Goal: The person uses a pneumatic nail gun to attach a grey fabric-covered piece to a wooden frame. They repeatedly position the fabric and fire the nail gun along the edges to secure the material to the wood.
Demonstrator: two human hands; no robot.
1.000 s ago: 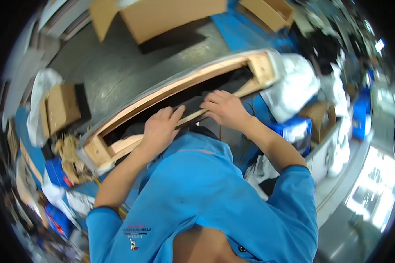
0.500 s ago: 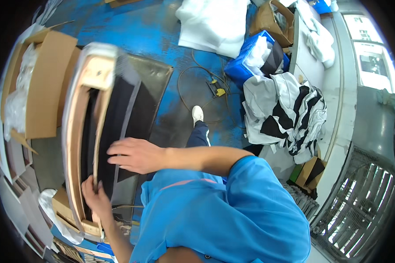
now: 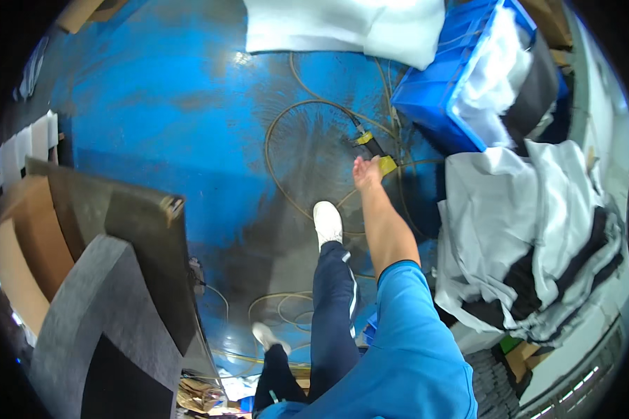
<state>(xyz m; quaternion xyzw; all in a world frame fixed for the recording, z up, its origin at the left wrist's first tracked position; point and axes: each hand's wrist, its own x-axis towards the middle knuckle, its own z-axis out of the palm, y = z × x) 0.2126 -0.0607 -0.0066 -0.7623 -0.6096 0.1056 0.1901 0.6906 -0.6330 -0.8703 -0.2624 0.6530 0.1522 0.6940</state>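
Observation:
My right hand point(image 3: 367, 172) reaches down over the floor, palm partly showing and fingers loosely apart, with nothing in it. Just beyond it a black-and-yellow device point(image 3: 386, 164) with a hose fitting lies on the floor; whether my fingers touch it I cannot tell. A thin hose point(image 3: 267, 150) loops around beside it. My left hand is out of the picture. At the lower left rests a grey fabric-covered piece point(image 3: 84, 300) with a black panel, on a dark-topped table point(image 3: 143, 241).
A blue crate point(image 3: 433, 91) with white stuffing stands at the upper right. Below it lies a heap of grey and black fabric pieces point(image 3: 496, 230). White padding point(image 3: 335, 24) covers the floor ahead. A cardboard box point(image 3: 45, 216) is beyond the table, and my white shoe point(image 3: 328, 222) is near the hose.
My right hand has left the wood-framed piece and swung right, down toward the floor device. My left hand has gone out of view. The view has turned right and lower.

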